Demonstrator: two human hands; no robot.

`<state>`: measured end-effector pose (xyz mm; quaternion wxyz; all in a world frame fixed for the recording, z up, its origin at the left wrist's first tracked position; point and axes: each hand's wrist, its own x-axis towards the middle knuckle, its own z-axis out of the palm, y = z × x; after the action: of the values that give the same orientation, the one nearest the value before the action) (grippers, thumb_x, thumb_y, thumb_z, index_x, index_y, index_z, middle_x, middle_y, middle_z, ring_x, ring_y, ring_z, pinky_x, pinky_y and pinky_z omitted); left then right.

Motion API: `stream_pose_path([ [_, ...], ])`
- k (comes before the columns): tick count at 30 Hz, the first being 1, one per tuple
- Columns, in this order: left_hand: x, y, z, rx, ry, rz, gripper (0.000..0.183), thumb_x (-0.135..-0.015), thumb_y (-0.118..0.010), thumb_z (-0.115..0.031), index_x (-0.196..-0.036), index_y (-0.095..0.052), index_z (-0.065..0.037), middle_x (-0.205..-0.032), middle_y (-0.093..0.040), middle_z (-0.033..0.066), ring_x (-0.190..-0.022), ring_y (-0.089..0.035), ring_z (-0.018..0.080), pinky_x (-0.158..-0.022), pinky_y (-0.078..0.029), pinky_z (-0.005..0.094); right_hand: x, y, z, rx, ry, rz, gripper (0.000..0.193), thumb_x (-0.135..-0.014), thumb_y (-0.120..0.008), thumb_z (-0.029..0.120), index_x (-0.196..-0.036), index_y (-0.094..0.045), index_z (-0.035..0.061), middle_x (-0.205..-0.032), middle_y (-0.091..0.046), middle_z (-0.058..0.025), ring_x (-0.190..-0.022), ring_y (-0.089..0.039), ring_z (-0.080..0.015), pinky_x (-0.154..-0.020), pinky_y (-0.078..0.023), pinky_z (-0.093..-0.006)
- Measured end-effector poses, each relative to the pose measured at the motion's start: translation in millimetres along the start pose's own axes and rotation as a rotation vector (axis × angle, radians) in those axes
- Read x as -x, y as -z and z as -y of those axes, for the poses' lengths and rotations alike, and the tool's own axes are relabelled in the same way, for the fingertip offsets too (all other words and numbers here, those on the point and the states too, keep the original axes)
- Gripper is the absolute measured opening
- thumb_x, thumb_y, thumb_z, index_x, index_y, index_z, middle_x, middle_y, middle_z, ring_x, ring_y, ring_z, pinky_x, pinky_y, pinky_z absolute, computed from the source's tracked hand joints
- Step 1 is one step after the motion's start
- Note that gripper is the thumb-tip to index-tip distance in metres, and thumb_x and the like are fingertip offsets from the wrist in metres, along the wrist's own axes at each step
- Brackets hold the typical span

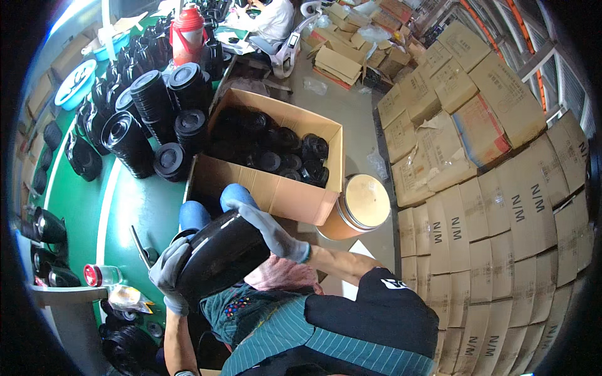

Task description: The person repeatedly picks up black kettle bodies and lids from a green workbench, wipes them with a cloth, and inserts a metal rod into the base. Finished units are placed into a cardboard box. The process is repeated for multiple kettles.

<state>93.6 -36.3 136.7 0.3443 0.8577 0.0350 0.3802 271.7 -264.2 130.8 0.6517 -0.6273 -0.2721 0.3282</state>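
A large, glossy black rounded shell (224,255) lies tilted above my lap, held between both hands. My left hand (168,271), in a grey glove, grips its left end. Beside those fingers a thin dark strip-like piece (139,246) sticks up; whether the hand holds it too is unclear. My right hand (271,230), also gloved in grey, wraps over the shell's upper right side. Just beyond the shell stands an open cardboard box (276,193) with several round black parts (269,161) inside.
Stacks of black lidded parts (150,103) and a red-topped flask (187,34) crowd the green table (128,210) at left. A jar with a red lid (102,276) sits nearer. Right of the box is a round drum (364,203). Stacked cartons (464,238) line the right. Another person (269,22) sits far back.
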Motion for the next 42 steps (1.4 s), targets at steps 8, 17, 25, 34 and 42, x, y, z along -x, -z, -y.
stream_pose_path([
  [8, 173, -72, 142, 1.272, 0.794, 0.081, 0.072, -0.096, -0.081, -0.027, -0.157, -0.05, -0.004, -0.159, -0.053, 0.0152, -0.145, -0.051, 0.0327, -0.123, -0.04, 0.0475, -23, -33, 78, 0.445, 0.859, 0.156, 0.046, -0.106, -0.059, 0.02, -0.149, -0.057, 0.0017, -0.15, -0.057, -0.0285, -0.142, -0.054, -0.0472, -0.121, -0.041, -0.054],
  [17, -26, 24, -32, -0.207, -0.43, 0.444, 0.03, -0.088, -0.073, -0.013, -0.117, -0.079, -0.007, -0.116, -0.079, 0.0129, -0.105, -0.078, 0.0344, -0.087, -0.063, 0.0408, -36, 37, -114, -0.298, -0.687, 0.047, 0.071, -0.116, -0.039, 0.054, -0.157, -0.048, -0.0022, -0.16, -0.052, -0.0145, -0.145, -0.048, -0.024, -0.124, -0.035, -0.0367],
  [25, 153, 12, 122, 0.909, 0.798, 0.082, 0.056, -0.098, -0.075, -0.027, -0.146, -0.06, -0.003, -0.138, -0.067, 0.0113, -0.125, -0.065, 0.0246, -0.106, -0.055, 0.0406, 0, 15, 14, 0.593, 0.715, 0.202, 0.098, -0.108, -0.041, 0.071, -0.172, -0.019, 0.0004, -0.179, -0.014, -0.0277, -0.166, -0.011, -0.045, -0.134, -0.005, -0.048],
  [34, 26, 29, -6, 0.119, 0.265, 0.072, 0.043, -0.09, -0.076, -0.023, -0.121, -0.076, 0.005, -0.117, -0.079, 0.0184, -0.108, -0.077, 0.0248, -0.098, -0.057, 0.0363, -6, 17, -21, 0.161, -0.045, 0.33, 0.071, -0.119, -0.032, 0.044, -0.171, -0.018, -0.0021, -0.174, -0.028, -0.0198, -0.159, -0.032, -0.0319, -0.133, -0.021, -0.0413],
  [42, 124, 19, 71, 0.819, 0.85, 0.009, 0.049, -0.089, -0.075, -0.025, -0.127, -0.074, 0.005, -0.119, -0.078, 0.0188, -0.108, -0.076, 0.024, -0.098, -0.057, 0.0362, -8, -11, 6, 0.354, 0.755, 0.298, 0.112, -0.1, -0.042, 0.081, -0.173, -0.013, 0.0012, -0.176, -0.012, -0.0341, -0.163, -0.016, -0.051, -0.131, -0.011, -0.0563],
])
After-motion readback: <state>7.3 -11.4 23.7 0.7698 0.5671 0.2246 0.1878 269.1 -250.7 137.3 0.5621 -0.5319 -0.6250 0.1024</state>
